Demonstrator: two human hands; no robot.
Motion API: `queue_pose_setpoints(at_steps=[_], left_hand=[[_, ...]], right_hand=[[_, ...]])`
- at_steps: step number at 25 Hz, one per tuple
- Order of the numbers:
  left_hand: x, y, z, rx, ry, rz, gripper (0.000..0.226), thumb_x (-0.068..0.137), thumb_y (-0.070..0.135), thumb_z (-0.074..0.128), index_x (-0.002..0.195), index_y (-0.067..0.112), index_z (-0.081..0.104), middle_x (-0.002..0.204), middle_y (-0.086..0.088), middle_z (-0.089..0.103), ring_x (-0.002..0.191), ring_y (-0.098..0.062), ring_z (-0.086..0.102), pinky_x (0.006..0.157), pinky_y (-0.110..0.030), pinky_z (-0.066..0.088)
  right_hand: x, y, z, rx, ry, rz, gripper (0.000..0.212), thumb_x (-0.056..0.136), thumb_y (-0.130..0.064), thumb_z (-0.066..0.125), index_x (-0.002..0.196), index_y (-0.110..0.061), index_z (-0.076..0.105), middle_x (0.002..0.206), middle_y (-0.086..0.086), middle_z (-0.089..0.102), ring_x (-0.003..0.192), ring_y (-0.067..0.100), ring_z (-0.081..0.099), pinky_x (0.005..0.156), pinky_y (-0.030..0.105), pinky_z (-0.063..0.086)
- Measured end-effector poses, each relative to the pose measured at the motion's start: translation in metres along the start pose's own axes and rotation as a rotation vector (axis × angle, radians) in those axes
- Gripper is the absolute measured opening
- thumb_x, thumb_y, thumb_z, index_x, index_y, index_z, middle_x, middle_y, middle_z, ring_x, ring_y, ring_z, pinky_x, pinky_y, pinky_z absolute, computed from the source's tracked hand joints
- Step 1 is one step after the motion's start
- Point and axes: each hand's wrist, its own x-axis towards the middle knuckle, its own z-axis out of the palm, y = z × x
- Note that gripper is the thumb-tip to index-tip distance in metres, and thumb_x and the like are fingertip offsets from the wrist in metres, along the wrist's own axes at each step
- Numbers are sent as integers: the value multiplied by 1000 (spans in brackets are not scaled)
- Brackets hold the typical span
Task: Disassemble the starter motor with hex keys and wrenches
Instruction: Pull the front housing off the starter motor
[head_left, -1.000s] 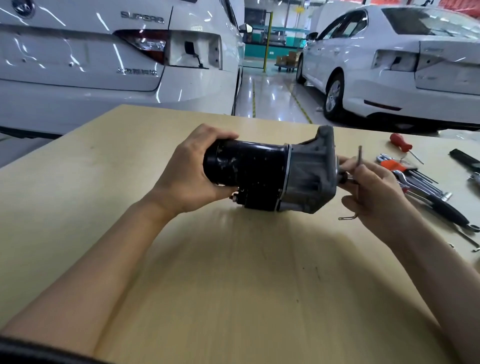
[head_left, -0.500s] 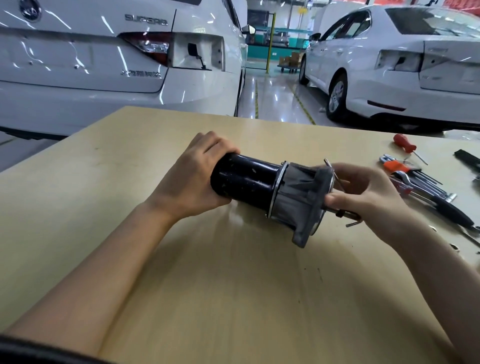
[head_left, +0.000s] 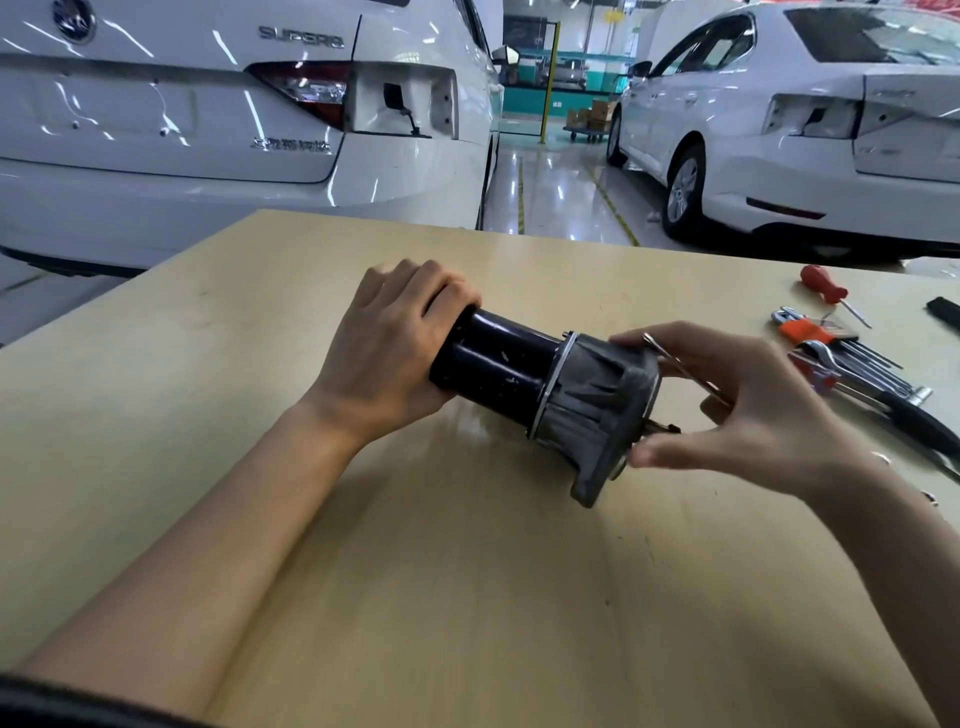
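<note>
- The starter motor (head_left: 545, 395) lay at frame centre, just above the table (head_left: 467, 597).
- The left hand (head_left: 384, 353) gripped its black barrel.
- The right hand (head_left: 748, 415) pinched a hex key (head_left: 675, 364) at the grey housing.
- It looked heavy, rigid and glossy, best held around the barrel.

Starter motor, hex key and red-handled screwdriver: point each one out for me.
starter motor (head_left: 498, 358), head view, on its black cylindrical body
hex key (head_left: 675, 364), head view, on the thin metal shaft
red-handled screwdriver (head_left: 822, 283), head view, on its red handle

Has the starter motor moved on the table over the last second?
Yes. The starter motor has rolled and swung: its grey flanged end now sits nearer the table's near edge, black body angled away, the left hand gripping it.
</note>
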Motion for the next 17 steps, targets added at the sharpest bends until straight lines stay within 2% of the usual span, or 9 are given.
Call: queue_pose_setpoints(at_steps=[3,7,9,14,17], left_hand=[[1,-1,-1,55,21,-6,36,71,24,69,101,6,62,101,-11,61,89,-33,57,84,-42,38],[3,0,-3,136,103,42,31,73,18,66,102,8,61,102,-9,61,88,-31,56,85,-44,37],[4,0,-3,145,123,54,31,74,18,65,103,8,61,103,-9,61,88,-31,56,86,-44,37],[4,0,-2,101,108,45,33,73,20,69,103,8,62,102,-9,61,89,-31,56,87,-44,37],[6,2,-6,79,85,57,36,73,20,71,105,6,62,103,-11,62,91,-33,58,92,-48,38]], right_hand=[[3,-2,14,-113,48,26,65,49,-60,80,106,-41,56,99,-28,66,98,-9,61,71,0,39],[2,4,14,-109,71,18,58,51,-49,80,101,-39,52,90,-24,64,86,-6,61,62,-1,38],[1,7,13,-119,92,12,59,50,-48,80,101,-40,53,90,-25,63,85,-7,61,62,-1,37],[4,13,11,-20,70,-3,55,55,-37,77,105,-31,55,84,-23,63,76,-2,60,59,2,38],[4,18,9,36,46,-12,54,57,-34,77,107,-29,57,86,-21,64,78,-2,61,60,2,39]])
